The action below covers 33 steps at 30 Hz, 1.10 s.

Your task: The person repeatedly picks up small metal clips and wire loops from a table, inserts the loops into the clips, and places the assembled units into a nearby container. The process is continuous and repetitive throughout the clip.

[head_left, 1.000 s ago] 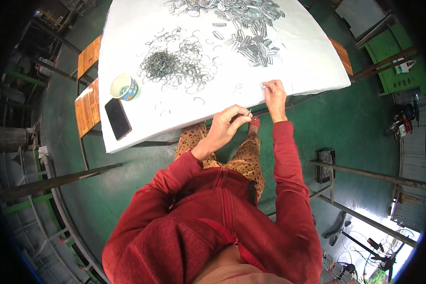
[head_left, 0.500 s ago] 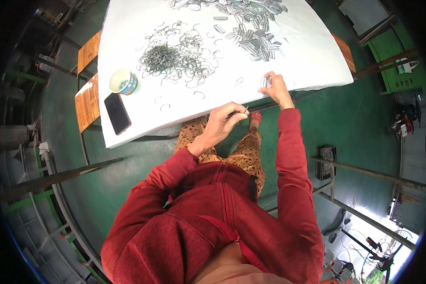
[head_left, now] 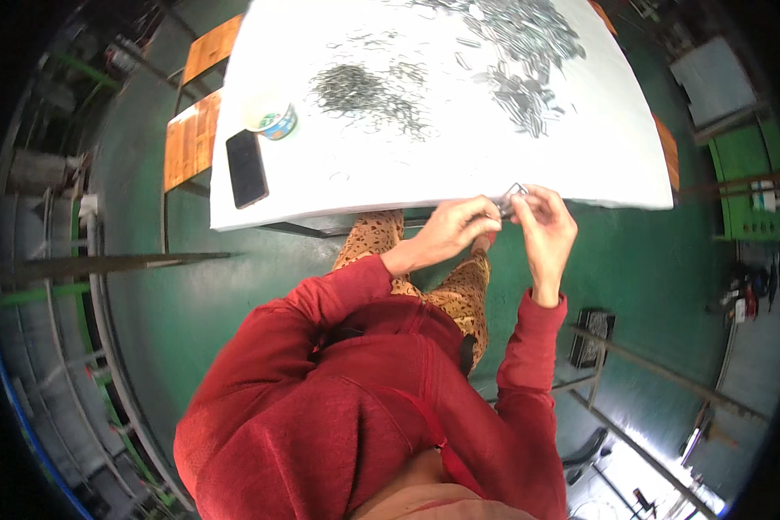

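Green floor [head_left: 208, 334], wood-topped stools [head_left: 192, 143] left, bright light [head_left: 633, 475] lower right.

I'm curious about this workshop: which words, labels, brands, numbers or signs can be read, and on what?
None can be read.
Cup: markings on blue side, too small and blurred.
Black box: pale pattern, possibly lettering, too small to tell.
Small piece in right hand: none discernible.

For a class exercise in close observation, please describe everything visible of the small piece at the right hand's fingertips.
The small piece looks roughly rectangular, pale to silvery with dark edges, possibly metal. It sits tilted, gripped by the fingertips of the right hand, by the near edge of the white table. Fingers hide part of it. The left hand is pinched close beside it; whether they touch is unclear.
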Motion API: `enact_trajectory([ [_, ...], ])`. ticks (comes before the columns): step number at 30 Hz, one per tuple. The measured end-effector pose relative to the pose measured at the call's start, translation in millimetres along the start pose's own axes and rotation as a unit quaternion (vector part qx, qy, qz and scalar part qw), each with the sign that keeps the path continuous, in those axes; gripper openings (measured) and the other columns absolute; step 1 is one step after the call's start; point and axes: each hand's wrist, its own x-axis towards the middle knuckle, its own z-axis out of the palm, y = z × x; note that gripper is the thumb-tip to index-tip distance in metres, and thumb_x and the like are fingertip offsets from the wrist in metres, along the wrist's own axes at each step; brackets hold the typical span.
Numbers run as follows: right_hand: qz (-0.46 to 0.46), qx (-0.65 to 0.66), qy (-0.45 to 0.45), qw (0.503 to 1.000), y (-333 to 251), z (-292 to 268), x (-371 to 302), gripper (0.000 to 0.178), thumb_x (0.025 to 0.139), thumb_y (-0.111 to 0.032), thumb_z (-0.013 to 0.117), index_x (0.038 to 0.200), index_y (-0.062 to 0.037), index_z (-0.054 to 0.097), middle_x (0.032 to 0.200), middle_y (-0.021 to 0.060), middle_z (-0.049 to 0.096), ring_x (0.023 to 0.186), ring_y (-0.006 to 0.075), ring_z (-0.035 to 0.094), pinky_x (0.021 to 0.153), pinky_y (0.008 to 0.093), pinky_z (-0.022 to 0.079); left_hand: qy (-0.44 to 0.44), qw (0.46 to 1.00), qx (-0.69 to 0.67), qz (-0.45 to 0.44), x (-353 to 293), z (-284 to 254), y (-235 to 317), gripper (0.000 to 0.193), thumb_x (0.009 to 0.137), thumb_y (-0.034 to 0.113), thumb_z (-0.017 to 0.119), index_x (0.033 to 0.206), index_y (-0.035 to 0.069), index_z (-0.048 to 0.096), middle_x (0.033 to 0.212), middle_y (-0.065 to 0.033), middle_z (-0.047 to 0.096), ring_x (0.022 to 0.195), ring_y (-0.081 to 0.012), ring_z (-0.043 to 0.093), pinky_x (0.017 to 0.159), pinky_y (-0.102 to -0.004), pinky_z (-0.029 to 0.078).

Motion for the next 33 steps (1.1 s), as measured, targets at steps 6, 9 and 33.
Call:
enact_trajectory([
  [6, -0.118, -0.031, -0.009, 0.992, -2, 6, -10, 0.021, 0.079, 0.003, 0.066, 0.100, 0.0027, 0.061, 0.083, 0.0087, 0.065, 0.068, 0.0096, 0.061, 0.058, 0.0201, 0.050, 0.007, 1.000, 0.009, -0.027, 2, -2, 11, 0.014, 0.085, 0.011, 0.061, 0.094, 0.001, 0.057, 0.084, -0.0094, 0.061, 0.079, -0.0172, 0.059, 0.069, -0.0304, 0.046],
  [9, -0.077, 0.086, 0.004, 0.993, -14, 8, -11, 0.020, 0.078, 0.003, 0.067, 0.098, 0.0027, 0.062, 0.084, 0.0101, 0.066, 0.069, 0.0115, 0.064, 0.059, 0.0215, 0.052, 0.012, 1.000, 0.025, -0.007, -2, -3, 6, 0.017, 0.084, 0.012, 0.064, 0.096, 0.002, 0.058, 0.087, -0.0094, 0.062, 0.080, -0.0173, 0.059, 0.071, -0.0304, 0.047],
  [33, -0.044, 0.154, -0.002, 0.987, -9, -3, -14, 0.017, 0.079, 0.008, 0.064, 0.095, 0.0046, 0.061, 0.087, 0.0101, 0.064, 0.071, 0.0114, 0.063, 0.060, 0.0231, 0.056, 0.028, 0.869, 0.491, -0.056, 147, -153, -100, 0.012, 0.074, 0.011, 0.062, 0.083, 0.010, 0.070, 0.076, -0.0125, 0.066, 0.077, -0.0292, 0.063, 0.070, -0.0390, 0.050],
])
